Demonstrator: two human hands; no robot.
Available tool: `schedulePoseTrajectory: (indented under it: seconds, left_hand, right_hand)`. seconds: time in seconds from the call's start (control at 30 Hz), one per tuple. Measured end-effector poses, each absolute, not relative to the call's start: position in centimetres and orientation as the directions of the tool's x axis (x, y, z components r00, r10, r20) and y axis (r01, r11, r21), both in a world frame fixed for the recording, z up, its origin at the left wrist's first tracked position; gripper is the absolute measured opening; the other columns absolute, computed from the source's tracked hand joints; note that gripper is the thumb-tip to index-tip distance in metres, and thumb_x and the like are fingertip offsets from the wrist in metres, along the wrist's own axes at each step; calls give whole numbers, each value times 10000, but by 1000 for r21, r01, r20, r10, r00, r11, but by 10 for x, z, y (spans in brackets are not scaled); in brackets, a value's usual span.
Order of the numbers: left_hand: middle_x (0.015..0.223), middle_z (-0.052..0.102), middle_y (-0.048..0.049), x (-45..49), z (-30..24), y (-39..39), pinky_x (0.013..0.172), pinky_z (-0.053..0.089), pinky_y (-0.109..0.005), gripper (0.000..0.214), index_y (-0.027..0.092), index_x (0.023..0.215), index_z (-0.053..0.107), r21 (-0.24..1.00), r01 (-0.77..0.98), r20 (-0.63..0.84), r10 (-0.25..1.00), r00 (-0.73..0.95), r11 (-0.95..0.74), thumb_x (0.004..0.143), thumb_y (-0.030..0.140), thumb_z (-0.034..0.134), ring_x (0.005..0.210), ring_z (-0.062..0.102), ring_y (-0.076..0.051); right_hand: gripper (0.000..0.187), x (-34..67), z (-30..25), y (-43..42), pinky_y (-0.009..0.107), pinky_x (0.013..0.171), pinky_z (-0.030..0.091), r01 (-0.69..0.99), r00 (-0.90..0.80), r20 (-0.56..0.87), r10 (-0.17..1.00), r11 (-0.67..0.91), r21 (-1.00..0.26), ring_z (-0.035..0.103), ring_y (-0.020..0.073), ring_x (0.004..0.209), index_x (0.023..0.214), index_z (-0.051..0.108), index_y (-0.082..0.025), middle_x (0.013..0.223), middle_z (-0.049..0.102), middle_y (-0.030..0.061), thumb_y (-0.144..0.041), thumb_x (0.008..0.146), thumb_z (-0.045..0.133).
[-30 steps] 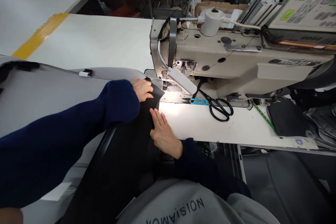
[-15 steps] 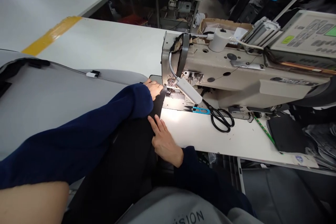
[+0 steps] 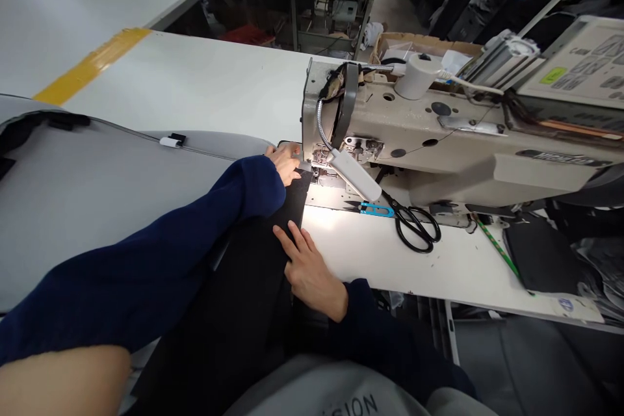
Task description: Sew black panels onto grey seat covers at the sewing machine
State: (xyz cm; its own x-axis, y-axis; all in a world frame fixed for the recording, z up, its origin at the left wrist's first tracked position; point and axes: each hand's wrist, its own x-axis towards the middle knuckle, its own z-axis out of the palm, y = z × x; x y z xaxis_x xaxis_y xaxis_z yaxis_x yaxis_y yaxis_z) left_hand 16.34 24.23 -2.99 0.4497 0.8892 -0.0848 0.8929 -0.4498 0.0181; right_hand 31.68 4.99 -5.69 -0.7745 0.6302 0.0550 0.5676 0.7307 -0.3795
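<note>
The left hand's grip [image 3: 283, 164] is half curled, its fingers bent at the edge of the black fabric [image 3: 244, 286] just beside the machine's presser foot [image 3: 319, 159]; whether it pinches the cloth, I cannot tell. The right hand [image 3: 309, 276] lies open on the same matte fabric, fingers splayed and pressing flat. The fabric runs from the person's lap up over the white tabletop [image 3: 209, 78] to the foot. A slim white lamp [image 3: 353, 175] on a ribbed gooseneck hangs above the foot, lighting the metal plate. Black-handled scissors [image 3: 414, 229] and blue-handled snips [image 3: 375, 210] lie just right of the cloth, near the cream cast-metal sewing machine [image 3: 419, 136]. A large grey padded sheet [image 3: 97, 175] with a dark rim covers the tabletop's left side, beneath the left sleeve [image 3: 146, 266].
</note>
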Motion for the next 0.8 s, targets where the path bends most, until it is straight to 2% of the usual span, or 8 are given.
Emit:
schedulePoseTrajectory:
  seconds: [0.1,0.23,0.47,0.6,0.63,0.7,0.77,0.8]
  left_hand:
    - [1106,530,-124,171,-30,245,838,353,-428,202,171,866,669,13,886,-98,881,463,-464,813,343,578,1091,462,-303]
    - [1064,552,-119,180,-29,246,835,340,-433,187,180,929,660,0,880,-83,877,473,-474,789,277,584,1054,491,-311]
    - [1080,568,-126,185,-32,244,852,329,-459,187,159,858,681,-10,871,-74,869,488,-490,825,291,554,1063,493,-315]
    - [1126,564,-119,185,-39,248,852,337,-453,188,165,882,687,-11,872,-67,870,488,-490,818,297,570,1069,491,-312]
    - [1146,560,-116,184,-40,249,851,341,-449,180,170,879,687,-12,873,-65,872,486,-487,813,297,578,1075,488,-311]
    - [1174,549,-121,184,-38,248,856,348,-441,188,168,903,683,-17,880,-54,879,473,-474,811,300,586,1096,474,-313]
    - [1194,536,-149,184,-32,239,891,339,-439,256,149,1010,659,-41,886,-18,887,461,-462,829,311,578,1145,438,-326]
    - [1206,526,-167,184,-28,230,912,330,-441,316,136,1082,631,-59,888,9,889,458,-456,839,330,572,1167,419,-335]
  right_hand:
    - [128,323,-55,51,576,1134,216,574,-770,64,635,733,-364,53,423,1425,813,711,-93,1572,103,138,-84,789,586]
    - [111,332,-54,52,574,1138,210,578,-774,47,632,733,-358,23,422,1427,813,708,-91,1575,81,133,-83,771,605]
    - [112,337,-57,54,571,1130,215,554,-790,45,612,743,-375,8,427,1424,783,688,-90,1572,96,142,-88,786,576]
    - [127,336,-59,53,563,1120,232,550,-788,74,611,752,-363,33,417,1422,770,677,-95,1562,140,135,-97,797,553]
    - [132,336,-59,53,554,1117,241,557,-780,82,620,748,-361,70,402,1418,766,675,-102,1552,174,131,-99,799,547]
    - [152,334,-60,51,519,1093,292,597,-737,101,668,714,-366,250,342,1357,758,670,-120,1468,329,138,-89,802,528]
    - [175,333,-61,48,482,1021,371,655,-677,103,729,660,-367,433,271,1167,754,664,-139,1254,501,139,-74,807,511]
    - [177,332,-62,47,469,983,396,673,-657,106,747,644,-364,473,246,1063,748,660,-149,1127,543,125,-75,811,512]
